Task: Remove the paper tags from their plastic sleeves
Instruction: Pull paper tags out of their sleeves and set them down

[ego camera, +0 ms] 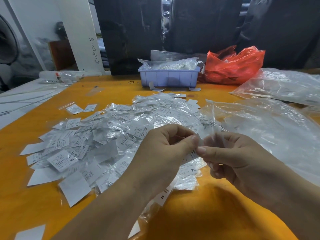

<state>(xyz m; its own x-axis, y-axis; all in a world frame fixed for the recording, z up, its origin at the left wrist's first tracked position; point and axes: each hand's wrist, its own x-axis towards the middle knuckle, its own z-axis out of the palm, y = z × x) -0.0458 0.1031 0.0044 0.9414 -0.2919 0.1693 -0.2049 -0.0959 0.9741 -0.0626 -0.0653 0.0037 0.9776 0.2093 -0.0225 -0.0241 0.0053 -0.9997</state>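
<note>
A wide pile of white paper tags in clear plastic sleeves [107, 135] covers the orange table [216, 205]. Above the pile's near right edge my two hands meet. My left hand [166, 148] pinches a small white paper tag [200, 141] between thumb and forefinger. My right hand [230, 153] pinches the clear plastic sleeve [214, 137] that hangs around that tag. The tag is partly hidden by my fingers. Bare white tags lie along the pile's left side [45, 175].
A lilac plastic bin [168, 77] with bagged tags stands at the back centre, a red plastic bag [233, 66] beside it. Large clear plastic bags [277, 122] spread over the right of the table. A black rubber band [131, 82] lies left of the bin.
</note>
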